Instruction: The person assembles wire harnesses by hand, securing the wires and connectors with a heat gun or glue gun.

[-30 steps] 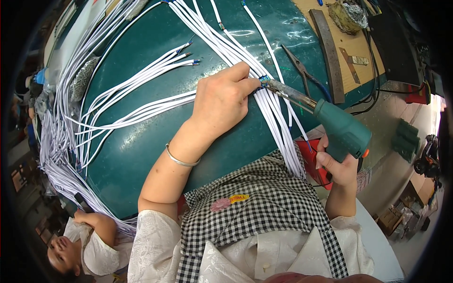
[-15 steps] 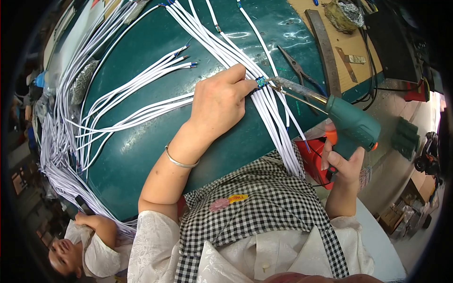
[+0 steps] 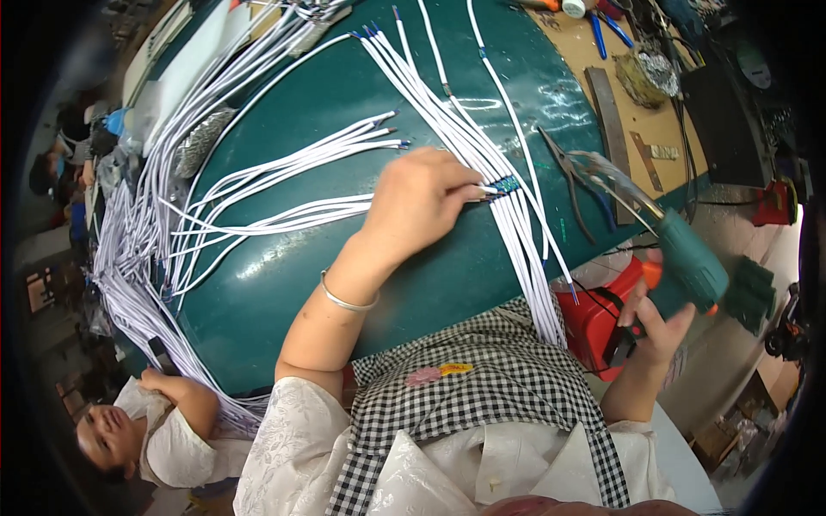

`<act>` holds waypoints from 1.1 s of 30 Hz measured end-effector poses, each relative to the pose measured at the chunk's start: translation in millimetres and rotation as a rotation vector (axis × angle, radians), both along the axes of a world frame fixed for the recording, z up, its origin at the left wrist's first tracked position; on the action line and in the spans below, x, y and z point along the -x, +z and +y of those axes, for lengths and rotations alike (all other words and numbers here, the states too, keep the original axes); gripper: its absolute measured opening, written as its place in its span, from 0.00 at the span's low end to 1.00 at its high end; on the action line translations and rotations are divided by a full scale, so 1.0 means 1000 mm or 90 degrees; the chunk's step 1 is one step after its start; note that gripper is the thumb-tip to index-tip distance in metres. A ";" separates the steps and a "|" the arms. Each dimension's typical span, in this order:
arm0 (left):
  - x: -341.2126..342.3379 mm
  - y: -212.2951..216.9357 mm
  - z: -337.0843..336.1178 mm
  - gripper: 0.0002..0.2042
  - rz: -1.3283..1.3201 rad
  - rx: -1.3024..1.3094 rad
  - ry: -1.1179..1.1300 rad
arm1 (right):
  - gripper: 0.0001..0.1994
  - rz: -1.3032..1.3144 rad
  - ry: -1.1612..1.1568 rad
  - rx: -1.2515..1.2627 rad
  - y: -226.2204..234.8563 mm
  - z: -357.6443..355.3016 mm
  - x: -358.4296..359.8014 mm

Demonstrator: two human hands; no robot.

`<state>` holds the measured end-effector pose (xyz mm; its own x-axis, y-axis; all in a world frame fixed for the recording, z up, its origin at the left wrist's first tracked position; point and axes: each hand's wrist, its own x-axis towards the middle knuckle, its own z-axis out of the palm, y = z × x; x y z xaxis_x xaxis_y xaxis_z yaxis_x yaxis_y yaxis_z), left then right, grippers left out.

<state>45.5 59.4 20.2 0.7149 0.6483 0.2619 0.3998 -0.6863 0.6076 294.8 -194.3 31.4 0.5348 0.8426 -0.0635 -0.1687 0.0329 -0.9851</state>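
White cables (image 3: 482, 163) on green counter (image 3: 344, 284), pinned near blue sleeve (image 3: 506, 184) by left hand (image 3: 419, 206), fingers curled; green glue gun (image 3: 680, 254) gripped tight in right hand (image 3: 658, 322), lifted right.

White cables (image 3: 516, 232) lie across the table (image 3: 361, 284), pliers (image 3: 575, 176) to their right.

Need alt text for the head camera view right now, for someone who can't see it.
The person's left hand presses a bundle of thin white cables onto a dark green tabletop, fingertips at a small blue sleeve on the bundle. The right hand holds a green pistol-shaped heat tool off the table's edge, its nozzle clear of the cables. Black-handled pliers lie nearby.
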 end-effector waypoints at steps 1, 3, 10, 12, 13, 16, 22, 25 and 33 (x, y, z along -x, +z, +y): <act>0.007 0.003 0.006 0.03 -0.031 0.044 0.029 | 0.36 -0.053 -0.044 0.009 0.007 -0.002 -0.002; 0.026 0.008 0.023 0.04 0.007 -0.027 0.148 | 0.36 -0.102 -0.056 -0.022 0.016 -0.010 -0.009; 0.039 -0.001 0.048 0.06 0.018 -0.149 0.151 | 0.34 -0.051 -0.034 -0.068 0.014 0.010 -0.001; 0.025 0.011 0.026 0.08 -0.095 -0.100 0.086 | 0.34 0.015 -0.019 -0.063 0.007 0.013 0.008; 0.016 0.022 0.010 0.08 -0.118 -0.106 0.020 | 0.34 0.014 -0.033 -0.056 0.007 0.016 0.013; -0.006 0.041 -0.032 0.10 -0.151 -0.050 -0.095 | 0.33 0.038 0.053 -0.037 0.010 0.039 0.030; -0.015 0.042 -0.062 0.12 -0.156 0.040 -0.217 | 0.29 0.032 0.074 -0.018 0.013 0.062 0.060; -0.016 0.039 -0.066 0.14 -0.165 0.047 -0.228 | 0.28 0.064 0.126 -0.025 0.006 0.061 0.062; -0.009 0.034 -0.068 0.13 -0.190 -0.018 -0.307 | 0.27 0.139 0.179 0.010 0.010 0.056 0.061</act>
<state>54.4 -8.4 54.6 0.8203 0.2569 0.5111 -0.1491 -0.7666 0.6246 234.2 -138.7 41.5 0.2551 0.9527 -0.1652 -0.3753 -0.0599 -0.9250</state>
